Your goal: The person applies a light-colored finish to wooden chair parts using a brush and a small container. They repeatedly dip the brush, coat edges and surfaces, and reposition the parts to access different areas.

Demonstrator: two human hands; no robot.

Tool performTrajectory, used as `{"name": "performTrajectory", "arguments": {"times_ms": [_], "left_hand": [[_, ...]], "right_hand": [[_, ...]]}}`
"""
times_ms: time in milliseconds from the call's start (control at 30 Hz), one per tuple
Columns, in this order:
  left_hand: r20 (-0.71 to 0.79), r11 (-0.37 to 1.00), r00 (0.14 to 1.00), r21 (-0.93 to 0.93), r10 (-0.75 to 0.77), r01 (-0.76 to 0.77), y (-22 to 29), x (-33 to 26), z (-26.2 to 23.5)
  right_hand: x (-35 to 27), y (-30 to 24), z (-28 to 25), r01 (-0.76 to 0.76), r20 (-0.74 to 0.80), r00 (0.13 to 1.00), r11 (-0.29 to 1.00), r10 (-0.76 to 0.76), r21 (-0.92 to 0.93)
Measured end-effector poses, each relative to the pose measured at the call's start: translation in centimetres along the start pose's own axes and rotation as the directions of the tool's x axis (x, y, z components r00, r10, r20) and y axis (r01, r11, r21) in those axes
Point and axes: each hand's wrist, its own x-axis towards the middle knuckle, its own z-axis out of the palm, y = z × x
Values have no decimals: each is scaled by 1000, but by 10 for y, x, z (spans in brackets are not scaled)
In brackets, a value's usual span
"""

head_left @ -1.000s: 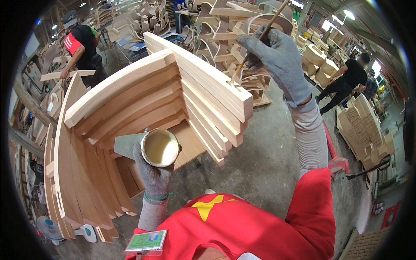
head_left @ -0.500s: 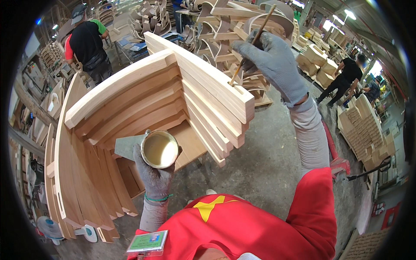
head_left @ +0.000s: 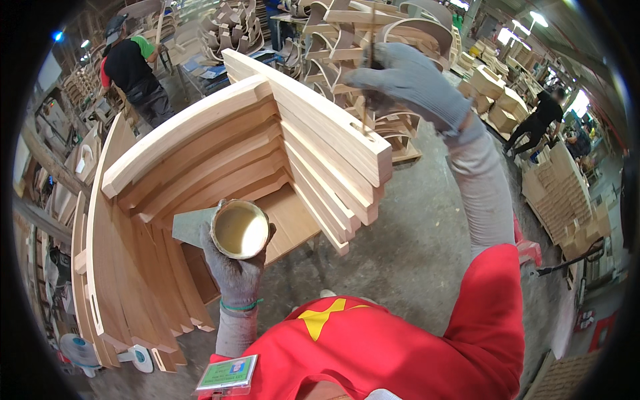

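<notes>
My left hand [head_left: 235, 275], in a grey glove, holds up a round cup [head_left: 241, 229] of pale creamy liquid. A flat grey piece [head_left: 192, 225] juts out beside the cup; I cannot tell if it is held too. At the upper right, my gloved right hand [head_left: 415, 83] grips a thin stick [head_left: 365, 115] standing nearly upright. The stick's lower end is at a slot near the end of the top board in a stack of curved wooden frames [head_left: 313, 117]. Its fingertips are partly hidden behind the hand.
The frames stand around a brown cardboard surface [head_left: 285, 212]. Curved wooden parts [head_left: 333, 50] are piled behind. One person [head_left: 133, 70] works at the back left, another [head_left: 541, 117] at the right. A red-handled tool or cart part [head_left: 529, 252] lies near my right elbow, above the concrete floor [head_left: 413, 227].
My right hand has shifted a little left, and the stick has swung from leaning right to nearly upright. The cup has moved slightly left.
</notes>
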Motion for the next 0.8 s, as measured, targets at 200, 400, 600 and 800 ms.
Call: {"name": "performTrajectory", "arguments": {"times_ms": [200, 400, 600, 800], "left_hand": [[68, 941, 986, 293, 155, -168, 6, -7, 5], [44, 999, 998, 5, 48, -49, 5, -9, 14], [141, 961, 980, 219, 142, -171, 4, -15, 8], [112, 994, 992, 89, 54, -64, 7, -18, 8]], "right_hand": [[-2, -3, -5, -108, 76, 992, 984, 98, 141], [4, -8, -8, -184, 139, 977, 964, 159, 192], [0, -9, -11, -283, 267, 945, 879, 188, 384], [5, -7, -14, -369, 277, 919, 858, 280, 357]]}}
